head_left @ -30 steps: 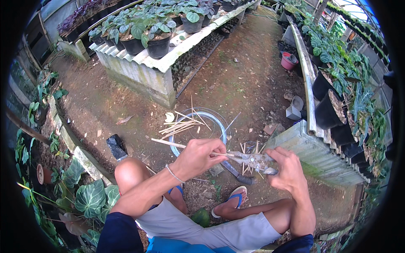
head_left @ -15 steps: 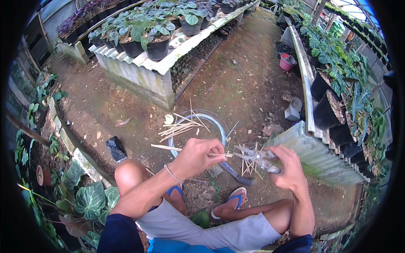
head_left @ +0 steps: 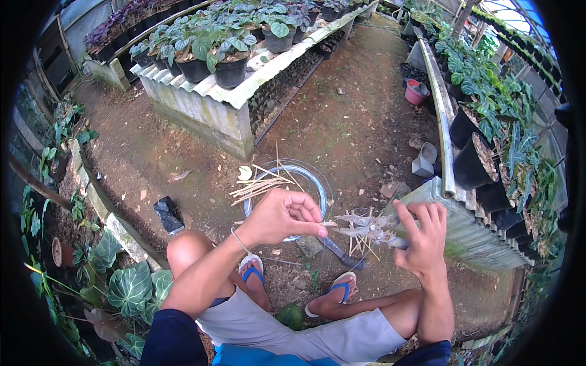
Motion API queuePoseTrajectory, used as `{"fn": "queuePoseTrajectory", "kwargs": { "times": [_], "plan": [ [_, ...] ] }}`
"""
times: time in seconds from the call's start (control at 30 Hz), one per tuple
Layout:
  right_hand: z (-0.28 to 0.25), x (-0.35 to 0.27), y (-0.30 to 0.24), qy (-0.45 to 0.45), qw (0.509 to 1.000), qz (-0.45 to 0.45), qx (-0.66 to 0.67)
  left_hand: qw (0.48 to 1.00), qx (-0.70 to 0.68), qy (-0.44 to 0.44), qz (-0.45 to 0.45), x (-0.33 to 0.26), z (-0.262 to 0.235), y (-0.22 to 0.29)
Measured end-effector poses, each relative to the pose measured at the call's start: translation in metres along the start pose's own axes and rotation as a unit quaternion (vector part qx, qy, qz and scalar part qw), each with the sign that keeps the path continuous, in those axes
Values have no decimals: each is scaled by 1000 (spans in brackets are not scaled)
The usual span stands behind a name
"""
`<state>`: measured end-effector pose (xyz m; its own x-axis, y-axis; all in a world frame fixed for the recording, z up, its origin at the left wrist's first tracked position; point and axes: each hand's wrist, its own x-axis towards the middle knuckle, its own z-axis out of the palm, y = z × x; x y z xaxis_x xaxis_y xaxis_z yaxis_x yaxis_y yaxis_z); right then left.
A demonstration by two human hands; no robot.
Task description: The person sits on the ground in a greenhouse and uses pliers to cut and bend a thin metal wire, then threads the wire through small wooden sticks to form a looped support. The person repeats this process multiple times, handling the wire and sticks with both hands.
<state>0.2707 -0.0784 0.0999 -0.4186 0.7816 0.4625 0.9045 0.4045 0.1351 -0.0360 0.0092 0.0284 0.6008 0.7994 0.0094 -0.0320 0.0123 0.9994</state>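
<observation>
Pale stick (head_left: 330,224), frame centre: left hand (head_left: 282,215) is pinching it | pliers (head_left: 371,229), right of centre: right hand (head_left: 423,235) is holding them, jaws gaping

We can read no text, label, brand, number or sign on anything here.
</observation>
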Motion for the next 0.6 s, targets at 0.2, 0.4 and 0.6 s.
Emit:
{"fn": "queuePoseTrajectory", "kwargs": {
  "times": [0.2,0.4,0.6],
  "plan": [
    [-3,-3,-10,25,999,-25,-28,997,-42,-38,-49,1,1,0],
    [-4,-2,-10,40,998,-41,-28,995,-53,-58,-67,-1,0,5],
    [-4,-2,-10,47,997,-48,-34,992,-66,-72,-76,-2,0,5]
  ]
}}
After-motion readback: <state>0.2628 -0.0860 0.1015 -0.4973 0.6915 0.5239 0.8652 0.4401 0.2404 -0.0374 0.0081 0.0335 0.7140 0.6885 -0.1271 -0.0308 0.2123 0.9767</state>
